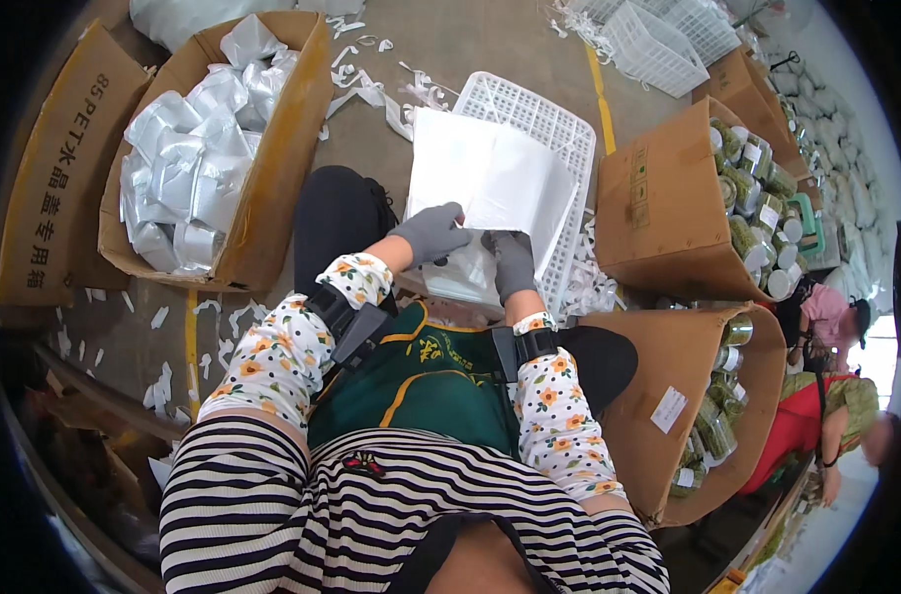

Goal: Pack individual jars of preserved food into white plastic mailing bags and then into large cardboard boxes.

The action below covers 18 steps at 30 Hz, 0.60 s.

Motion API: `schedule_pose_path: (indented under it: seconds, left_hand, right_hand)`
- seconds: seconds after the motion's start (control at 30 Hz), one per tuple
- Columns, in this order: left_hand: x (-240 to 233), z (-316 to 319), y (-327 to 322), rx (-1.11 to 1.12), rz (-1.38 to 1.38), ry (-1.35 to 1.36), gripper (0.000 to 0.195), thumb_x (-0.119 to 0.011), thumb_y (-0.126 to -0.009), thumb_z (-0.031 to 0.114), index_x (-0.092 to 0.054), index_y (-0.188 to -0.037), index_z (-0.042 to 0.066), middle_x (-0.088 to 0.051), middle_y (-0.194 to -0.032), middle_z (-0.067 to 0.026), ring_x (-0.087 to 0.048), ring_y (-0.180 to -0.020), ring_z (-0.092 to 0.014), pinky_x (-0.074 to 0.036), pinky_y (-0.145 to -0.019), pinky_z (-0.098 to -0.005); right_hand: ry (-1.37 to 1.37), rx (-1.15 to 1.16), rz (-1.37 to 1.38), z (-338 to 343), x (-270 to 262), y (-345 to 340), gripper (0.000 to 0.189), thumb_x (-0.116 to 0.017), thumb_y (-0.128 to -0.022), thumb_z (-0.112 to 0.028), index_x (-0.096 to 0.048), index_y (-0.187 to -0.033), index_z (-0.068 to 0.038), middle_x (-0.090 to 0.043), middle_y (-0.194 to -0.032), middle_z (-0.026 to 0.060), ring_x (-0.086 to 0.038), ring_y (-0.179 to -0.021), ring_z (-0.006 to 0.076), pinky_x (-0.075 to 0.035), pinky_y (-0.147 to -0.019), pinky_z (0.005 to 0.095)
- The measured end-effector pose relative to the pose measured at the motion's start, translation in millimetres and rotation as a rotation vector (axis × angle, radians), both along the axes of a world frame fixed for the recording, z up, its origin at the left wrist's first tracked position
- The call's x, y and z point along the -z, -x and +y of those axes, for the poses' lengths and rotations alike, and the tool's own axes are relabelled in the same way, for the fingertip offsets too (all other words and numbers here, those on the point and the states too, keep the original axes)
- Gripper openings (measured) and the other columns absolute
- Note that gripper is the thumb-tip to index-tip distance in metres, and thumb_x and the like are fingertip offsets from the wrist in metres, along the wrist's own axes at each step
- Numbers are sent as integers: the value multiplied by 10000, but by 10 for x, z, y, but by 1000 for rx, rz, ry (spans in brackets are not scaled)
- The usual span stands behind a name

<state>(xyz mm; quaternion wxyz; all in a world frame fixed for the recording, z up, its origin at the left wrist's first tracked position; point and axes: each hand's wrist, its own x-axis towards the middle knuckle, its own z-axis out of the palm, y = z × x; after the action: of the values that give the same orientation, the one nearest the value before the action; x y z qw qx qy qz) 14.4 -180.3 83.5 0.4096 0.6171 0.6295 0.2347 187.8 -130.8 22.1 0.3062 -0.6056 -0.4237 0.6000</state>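
A stack of white sheets or flat plastic bags [454, 160] lies before me on a white perforated plastic crate [521, 96]. In a grey glove, my left hand [434, 234] grips the near edge of the top white sheet, fingers curled. My right hand [513, 263], also gloved in grey, reaches under the raised near edge on the right side; its fingertips are hidden there. Translucent plastic film [465, 271] shows between the two hands, over more white layers.
At left, an open cardboard box [287, 148] holds silvery-white packets [190, 171]. On the right, cardboard boxes [662, 200] [658, 371] hold lidded clear jars [762, 193]. White baskets [654, 48] stand at the back; paper strips [361, 93] litter the floor. Two people [829, 416] [832, 319] are at far right.
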Motion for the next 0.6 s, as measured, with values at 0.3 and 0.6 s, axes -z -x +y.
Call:
schedule_pose_path:
  seconds: [0.3,0.6]
  left_hand:
    - [-53,144,58,-149,-610,359,328,-540,-873,341,-533,-821,17,-552,-695,-70,-553,-565,-144,-483,-517,-281]
    - [347,314,28,114,-344,-5,483,-486,-864,471,-572,-758,8,-564,-645,-99,-556,-507,-181,-471,-514,-299]
  right_hand:
    - [-614,-400,-235,-411,-441,-16,271,-656,-761,-165,-593,-965,2,-621,-868,169,-615,-792,252,-469,-729,330]
    - [-766,-456,-300,-508,-411,-40,304,-659,-780,-120,-534,-1041,-29,-618,-892,137,-624,-826,249,-481,-725,321]
